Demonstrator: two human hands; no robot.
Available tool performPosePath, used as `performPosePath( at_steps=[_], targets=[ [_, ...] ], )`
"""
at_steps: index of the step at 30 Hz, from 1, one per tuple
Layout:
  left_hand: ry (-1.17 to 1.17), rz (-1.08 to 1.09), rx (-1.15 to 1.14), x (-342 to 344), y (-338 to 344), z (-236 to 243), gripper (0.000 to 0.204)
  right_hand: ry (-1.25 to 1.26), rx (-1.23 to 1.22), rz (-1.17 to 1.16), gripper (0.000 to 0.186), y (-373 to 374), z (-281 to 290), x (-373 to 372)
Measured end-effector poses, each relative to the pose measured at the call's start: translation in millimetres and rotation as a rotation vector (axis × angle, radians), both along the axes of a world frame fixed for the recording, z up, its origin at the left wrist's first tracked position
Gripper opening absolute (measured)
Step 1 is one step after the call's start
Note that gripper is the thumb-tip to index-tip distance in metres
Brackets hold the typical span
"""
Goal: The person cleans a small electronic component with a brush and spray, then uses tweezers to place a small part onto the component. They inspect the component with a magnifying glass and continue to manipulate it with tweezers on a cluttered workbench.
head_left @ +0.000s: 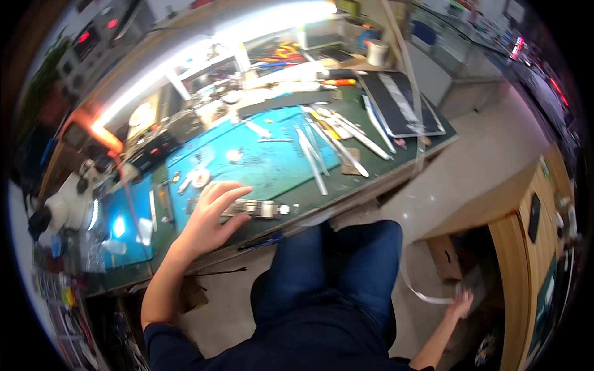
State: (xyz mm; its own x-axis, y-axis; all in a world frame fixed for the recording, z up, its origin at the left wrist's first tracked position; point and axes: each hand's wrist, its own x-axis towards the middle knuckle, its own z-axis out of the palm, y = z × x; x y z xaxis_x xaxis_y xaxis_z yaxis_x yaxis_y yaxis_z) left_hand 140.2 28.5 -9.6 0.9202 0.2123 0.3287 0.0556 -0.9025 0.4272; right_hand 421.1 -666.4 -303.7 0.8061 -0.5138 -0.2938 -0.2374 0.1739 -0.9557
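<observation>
My left hand (219,213) hovers at the front of the workbench with its fingers spread and nothing in them. Under and beside it lies a metal clamp-like fixture (263,209) with a pale knob at its right end. Low on the right, away from the bench, my right hand (460,304) looks closed and is blurred. A pale flexible tube or strap (427,299) runs up to its fingers. Something clear shows beside that hand, too smeared to name.
A blue work mat (272,157) carries small parts. Several tweezers and pen-like tools (349,154) lie to its right, near a dark flat panel (402,105). A bright lamp (216,46) spans the back. A wooden cabinet (513,266) stands at my right.
</observation>
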Motion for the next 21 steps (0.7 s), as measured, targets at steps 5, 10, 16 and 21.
performPosePath(
  at_steps=[5,10,16,21],
  targets=[
    [-0.243,-0.109,-0.207,34,-70,-19,0.039,-0.4,-0.051,0.971,0.045,235,167,-48],
    [-0.252,-0.16,-0.553,61,-126,-39,0.044,-0.294,0.217,1.487,0.04,352,248,-71],
    [-0.273,-0.152,-0.646,63,-138,-40,0.038,-0.198,0.27,1.667,0.025,392,248,-93],
    [-0.275,-0.045,-0.524,53,-135,-50,0.018,-0.475,-0.221,1.612,0.018,398,246,-106]
  ],
)
